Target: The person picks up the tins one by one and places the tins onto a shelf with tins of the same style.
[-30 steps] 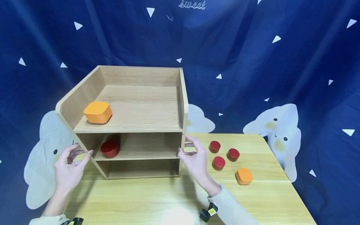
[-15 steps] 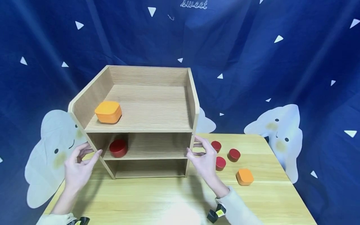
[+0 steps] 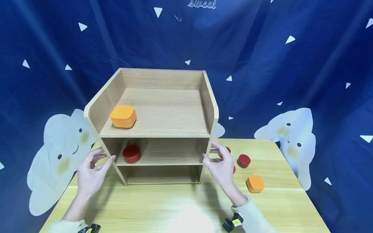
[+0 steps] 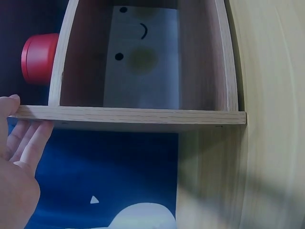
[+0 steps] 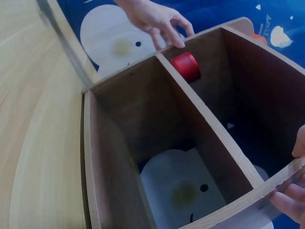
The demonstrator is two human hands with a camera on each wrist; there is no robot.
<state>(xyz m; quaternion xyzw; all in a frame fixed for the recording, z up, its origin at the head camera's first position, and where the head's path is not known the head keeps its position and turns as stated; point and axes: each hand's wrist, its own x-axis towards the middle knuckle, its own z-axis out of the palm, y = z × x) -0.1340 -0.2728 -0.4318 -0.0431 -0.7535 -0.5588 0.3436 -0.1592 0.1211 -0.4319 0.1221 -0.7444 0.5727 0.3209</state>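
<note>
A wooden shelf unit [image 3: 166,113] stands on the table between my two hands. My left hand [image 3: 92,176] grips the front edge of its left side panel, thumb inside and fingers outside, as the left wrist view shows. On the opposite side panel, my right hand [image 3: 222,170] holds the front edge in the same way. An orange rounded-square box [image 3: 123,117] sits at the left of the top board. Below it, on the middle board, is a round red lidded box [image 3: 131,153], also visible in the right wrist view. The bottom compartment shows nothing inside.
Right of the unit, a small red round box [image 3: 243,160] and a small orange box [image 3: 255,183] lie on the wooden table [image 3: 151,207]. Two more red ones are mostly hidden behind my right hand. A blue curtain [image 3: 250,58] hangs behind.
The shelf unit has slid to the right along the table, with both hands on it and its two boxes riding along. My right hand now covers most of two small red boxes.
</note>
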